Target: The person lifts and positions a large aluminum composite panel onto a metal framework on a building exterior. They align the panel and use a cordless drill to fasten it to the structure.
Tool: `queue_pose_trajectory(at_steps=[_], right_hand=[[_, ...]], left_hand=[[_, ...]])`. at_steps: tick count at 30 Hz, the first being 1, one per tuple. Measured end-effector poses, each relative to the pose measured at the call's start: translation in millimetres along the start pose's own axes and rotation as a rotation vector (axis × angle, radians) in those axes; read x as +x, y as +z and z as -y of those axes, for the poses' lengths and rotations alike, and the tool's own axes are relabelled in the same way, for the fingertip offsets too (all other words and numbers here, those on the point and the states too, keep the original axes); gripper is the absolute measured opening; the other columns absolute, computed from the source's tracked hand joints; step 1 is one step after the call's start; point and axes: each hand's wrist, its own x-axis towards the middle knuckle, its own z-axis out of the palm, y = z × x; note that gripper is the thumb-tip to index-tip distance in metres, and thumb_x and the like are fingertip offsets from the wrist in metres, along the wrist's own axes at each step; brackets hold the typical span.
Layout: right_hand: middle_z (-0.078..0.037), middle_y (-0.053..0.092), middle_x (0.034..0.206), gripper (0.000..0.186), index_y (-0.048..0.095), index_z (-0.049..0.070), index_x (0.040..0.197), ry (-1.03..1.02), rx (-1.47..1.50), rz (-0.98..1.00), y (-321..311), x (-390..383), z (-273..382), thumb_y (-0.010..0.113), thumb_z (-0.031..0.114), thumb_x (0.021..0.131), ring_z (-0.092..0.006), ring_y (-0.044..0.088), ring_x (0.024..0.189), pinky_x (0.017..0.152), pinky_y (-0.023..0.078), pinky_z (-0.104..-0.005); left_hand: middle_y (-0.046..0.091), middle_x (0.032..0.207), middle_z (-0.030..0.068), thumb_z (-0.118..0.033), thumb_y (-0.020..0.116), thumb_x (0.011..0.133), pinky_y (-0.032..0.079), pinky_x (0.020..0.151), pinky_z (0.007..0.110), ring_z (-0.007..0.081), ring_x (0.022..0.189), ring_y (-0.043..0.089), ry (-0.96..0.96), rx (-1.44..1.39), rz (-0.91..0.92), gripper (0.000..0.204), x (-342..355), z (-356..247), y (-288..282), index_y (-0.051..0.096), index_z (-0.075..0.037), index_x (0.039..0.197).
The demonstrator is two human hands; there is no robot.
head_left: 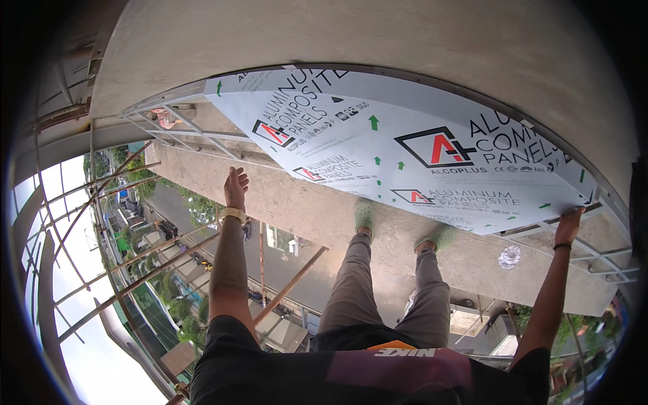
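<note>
A large cladding panel (pixel 364 145) covered in pale blue printed film lies against a grey metal frame (pixel 202 131) beyond my feet. My right hand (pixel 570 224) is at the panel's near right corner, its fingers closed around the edge. Part of that grip is hidden. On the other side, my left hand (pixel 236 187) is raised with nothing in it, fingers loosely apart. It is near the frame's open left section, apart from the panel. A watch (pixel 233 214) is on the left wrist.
I stand on a narrow concrete ledge (pixel 304 196) high above a street (pixel 182 209). Scaffold poles (pixel 135 290) cross at the left. A crumpled white wad (pixel 509 256) lies on the ledge near my right arm. A concrete wall (pixel 405 34) rises behind the frame.
</note>
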Motion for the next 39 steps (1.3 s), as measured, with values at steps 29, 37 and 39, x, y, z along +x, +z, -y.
queue_pose_trajectory(at_steps=[29,37,39], right_hand=[[-0.010,0.047,0.155,0.086,0.040,0.005,0.153,-0.350,-0.065,-0.258,77.3,-18.9,-7.4,0.045,0.072,0.099,-0.0278,0.043,0.142,0.120,0.032,-0.0432],[-0.009,0.047,0.155,0.090,0.039,0.006,0.155,-0.358,-0.215,-0.341,62.6,11.3,-17.1,0.036,0.077,0.098,-0.0267,0.044,0.142,0.120,0.032,-0.0411],[-0.009,0.047,0.155,0.090,0.039,0.007,0.155,-0.381,-0.174,-0.347,74.4,5.5,-26.7,0.035,0.077,0.098,-0.0270,0.045,0.142,0.120,0.033,-0.0422]], left_hand=[[0.049,0.155,0.0147,-0.067,0.034,0.101,0.022,0.122,0.050,0.0352,0.142,0.042,0.103,-0.646,-0.145,0.081,322.7,-44.6,73.3,0.049,-0.002,0.148],[0.056,0.146,0.0148,-0.053,0.045,0.101,0.040,0.112,0.048,0.0356,0.130,0.054,0.208,-0.483,-0.119,0.067,385.8,-27.5,6.3,0.053,-0.001,0.142],[0.057,0.145,0.0152,-0.051,0.045,0.101,0.042,0.111,0.049,0.0361,0.129,0.055,0.194,-0.482,-0.131,0.065,390.3,-21.1,-5.0,0.053,0.000,0.141]])
